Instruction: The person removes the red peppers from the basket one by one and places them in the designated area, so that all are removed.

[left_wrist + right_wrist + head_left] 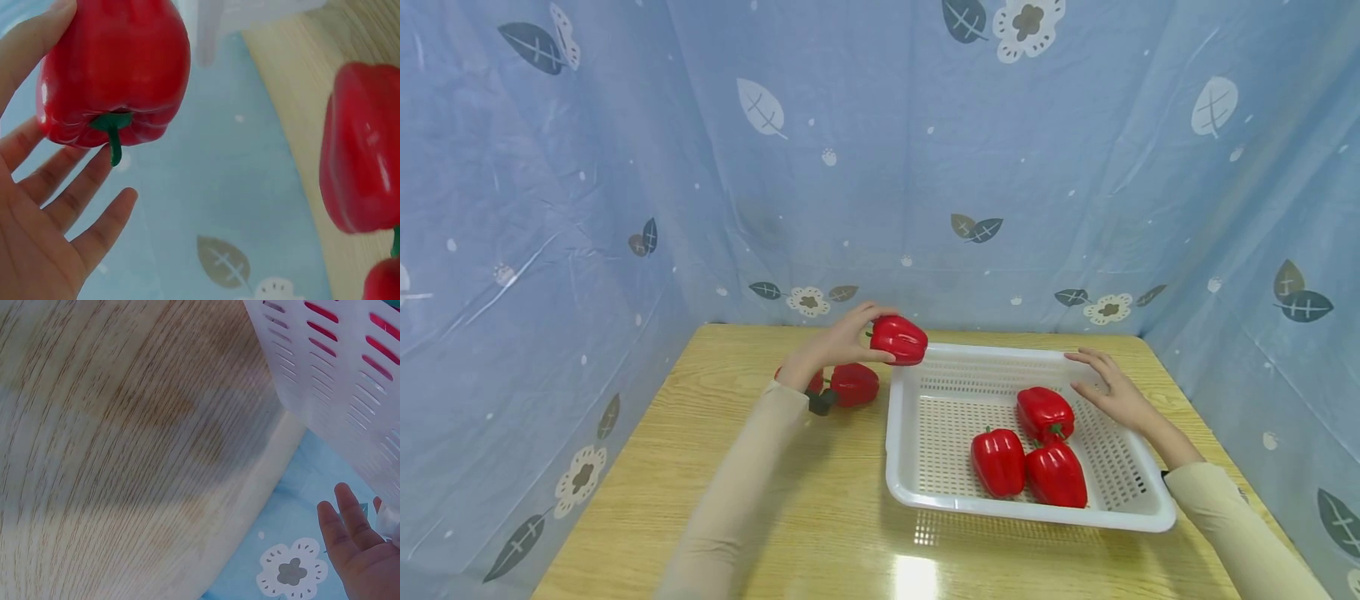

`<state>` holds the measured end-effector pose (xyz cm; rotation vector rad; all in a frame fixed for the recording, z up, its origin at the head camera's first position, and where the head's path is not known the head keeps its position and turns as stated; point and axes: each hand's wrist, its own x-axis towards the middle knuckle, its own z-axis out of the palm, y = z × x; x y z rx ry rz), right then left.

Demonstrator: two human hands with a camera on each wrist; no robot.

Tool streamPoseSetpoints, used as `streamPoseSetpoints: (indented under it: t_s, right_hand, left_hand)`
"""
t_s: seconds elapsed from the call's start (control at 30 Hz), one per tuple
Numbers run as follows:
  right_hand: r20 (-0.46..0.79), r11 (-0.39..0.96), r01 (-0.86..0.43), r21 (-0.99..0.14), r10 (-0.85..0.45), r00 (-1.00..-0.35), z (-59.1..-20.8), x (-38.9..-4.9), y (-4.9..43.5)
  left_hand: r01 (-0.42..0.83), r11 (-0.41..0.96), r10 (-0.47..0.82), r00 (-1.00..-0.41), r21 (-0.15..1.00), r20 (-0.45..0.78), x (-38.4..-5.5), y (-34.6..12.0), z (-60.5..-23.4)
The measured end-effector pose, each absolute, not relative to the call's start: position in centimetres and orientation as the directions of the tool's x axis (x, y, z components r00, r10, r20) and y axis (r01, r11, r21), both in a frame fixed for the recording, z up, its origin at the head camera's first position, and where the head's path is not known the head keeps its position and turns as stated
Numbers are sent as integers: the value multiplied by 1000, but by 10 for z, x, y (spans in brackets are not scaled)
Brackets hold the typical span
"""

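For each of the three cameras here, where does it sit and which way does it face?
Head: worn high, looks forward and down at the table, the basket and both forearms.
Left wrist: sits by the left hand, looks along the palm at the held pepper; fingers show.
Right wrist: sits by the right hand, looks past the fingers at wood grain and the slotted wall of the basket.
Shared: the held pepper shows in head and left wrist views.

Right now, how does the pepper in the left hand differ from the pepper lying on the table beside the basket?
The held red bell pepper is gripped by the left hand above the white basket's far left corner; the table pepper rests untouched on the wooden table, outside the basket. Both are glossy red with green stems.
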<state>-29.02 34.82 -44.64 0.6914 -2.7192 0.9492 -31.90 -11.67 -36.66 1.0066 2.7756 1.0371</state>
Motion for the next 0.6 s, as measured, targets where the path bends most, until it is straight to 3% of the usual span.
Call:
streamPoseSetpoints:
  t_s: [0.6]
  right_hand:
    - [305,684,-474,-554,-364,-880,-447,-290,350]
  left_hand:
    - [424,665,399,-898,614,188,-312,-180,-386]
